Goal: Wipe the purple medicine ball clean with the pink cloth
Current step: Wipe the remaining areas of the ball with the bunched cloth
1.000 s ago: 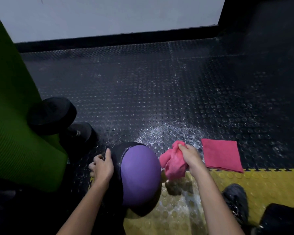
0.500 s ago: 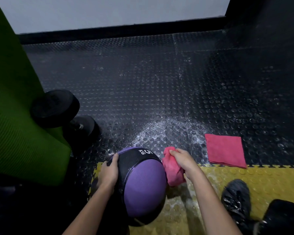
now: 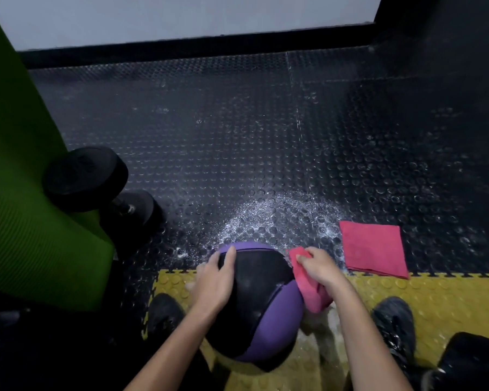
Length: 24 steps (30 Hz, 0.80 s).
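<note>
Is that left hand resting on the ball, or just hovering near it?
Touching. The head view shows the left hand laid flat on the black panel of the medicine ball, fingers reaching over its top, no gap.

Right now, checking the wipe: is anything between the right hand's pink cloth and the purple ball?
Nothing visible: the right hand holds the pink cloth against the right side of the purple ball; the left hand rests opposite.

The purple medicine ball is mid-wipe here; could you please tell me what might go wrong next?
The left hand only rests flat on the medicine ball, so a firm push from the pink cloth in the right hand might roll it away. The wet-looking spatter on the floor mat could make the shoes slip.
</note>
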Motion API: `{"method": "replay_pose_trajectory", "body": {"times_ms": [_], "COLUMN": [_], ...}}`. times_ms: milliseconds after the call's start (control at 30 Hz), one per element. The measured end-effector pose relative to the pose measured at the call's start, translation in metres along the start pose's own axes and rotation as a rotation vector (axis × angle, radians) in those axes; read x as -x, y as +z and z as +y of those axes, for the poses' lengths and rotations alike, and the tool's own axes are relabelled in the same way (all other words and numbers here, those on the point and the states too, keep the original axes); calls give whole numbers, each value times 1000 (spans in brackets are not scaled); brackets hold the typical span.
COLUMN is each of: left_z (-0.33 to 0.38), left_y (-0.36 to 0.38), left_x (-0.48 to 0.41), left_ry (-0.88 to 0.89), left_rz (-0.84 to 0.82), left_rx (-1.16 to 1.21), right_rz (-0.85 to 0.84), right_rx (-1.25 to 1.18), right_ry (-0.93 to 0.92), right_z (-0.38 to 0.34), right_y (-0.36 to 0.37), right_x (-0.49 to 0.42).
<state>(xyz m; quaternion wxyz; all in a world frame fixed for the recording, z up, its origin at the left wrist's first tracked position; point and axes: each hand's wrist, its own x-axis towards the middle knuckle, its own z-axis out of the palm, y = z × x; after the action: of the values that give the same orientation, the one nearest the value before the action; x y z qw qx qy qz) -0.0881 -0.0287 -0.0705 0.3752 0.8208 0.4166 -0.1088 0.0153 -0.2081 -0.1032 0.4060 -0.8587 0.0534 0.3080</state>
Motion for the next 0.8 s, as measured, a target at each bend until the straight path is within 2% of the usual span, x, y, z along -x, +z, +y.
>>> {"method": "replay_pose_trajectory", "body": {"times_ms": [100,200,267,367,500,667,733,800], "left_z": [12,14,15,27,31,19,12,3], "left_y": [-5,10,28,45,44,35,41,47], "left_x": [-6,-6,1,8,-2,-8,-2,0], "left_ry": [181,320,362,420,421,405,369,313], "left_rz": [-51,-248,-366,-392,-418,-321,-162,-43], "left_rx": [125,-79,-95,-73,-100,43,124,193], "right_rz": [-4,24,72,144,123,161,288,445], "right_rx": [-51,-233,-272,-297,-560,-652,-509,-266], "right_ry": [-7,1,10,22,38,104,92,-69], "right_z": [-2,2,10,26,37,45,45,28], "right_y": [-35,-58,-58,-50,-39,-18,-7,5], "right_x": [9,16,19,20,21,13,13,24]}}
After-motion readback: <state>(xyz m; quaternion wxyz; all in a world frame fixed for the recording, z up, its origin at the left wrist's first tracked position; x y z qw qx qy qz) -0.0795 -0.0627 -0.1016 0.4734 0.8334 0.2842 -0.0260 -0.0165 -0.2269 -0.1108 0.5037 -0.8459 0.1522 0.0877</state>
